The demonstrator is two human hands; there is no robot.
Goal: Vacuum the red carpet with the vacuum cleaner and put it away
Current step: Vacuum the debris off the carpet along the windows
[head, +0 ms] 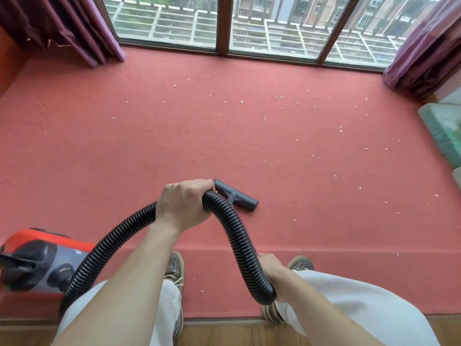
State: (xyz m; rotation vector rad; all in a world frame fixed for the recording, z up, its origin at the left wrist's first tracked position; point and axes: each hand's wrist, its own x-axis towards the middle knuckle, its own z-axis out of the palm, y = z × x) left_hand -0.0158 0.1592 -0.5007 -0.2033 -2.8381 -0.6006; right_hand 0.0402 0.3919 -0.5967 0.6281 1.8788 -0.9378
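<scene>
The red carpet (224, 136) covers a raised floor up to the window and is strewn with several small pale crumbs. A red and grey vacuum cleaner (37, 260) stands at the lower left. Its black ribbed hose (232, 233) arches up from the body and loops down to my right side. My left hand (183, 204) grips the top of the hose arch. My right hand (273, 275) holds the hose lower down, near my right knee. A dark grey floor nozzle (237, 198) lies on the carpet just beyond my left hand.
Tall windows (224, 23) run along the far edge, with purple curtains (62, 28) at both corners. A green and white padded thing (444, 131) lies at the right edge. The carpet step ends at a wooden floor (224, 333) under my feet.
</scene>
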